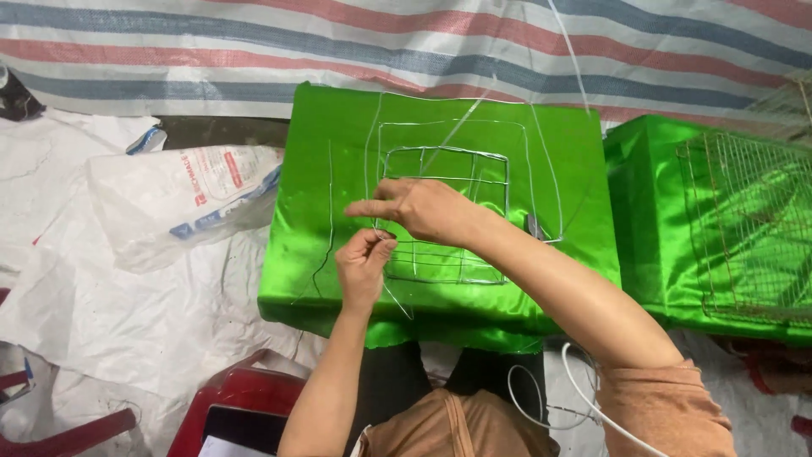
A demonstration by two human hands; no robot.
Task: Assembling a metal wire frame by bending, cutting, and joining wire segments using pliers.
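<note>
A silver wire frame of nested squares with a small grid in its middle lies on a green satin-covered block. My left hand pinches a thin wire at the grid's lower left corner. My right hand reaches across from the right and rests on the grid's left side, index finger pointing left. A long loose wire runs up and away from the frame.
A second green block with a rusty wire mesh sits at the right. A white printed sack lies at the left on white sheeting. A red plastic stool stands near my knee. White cable crosses my lap.
</note>
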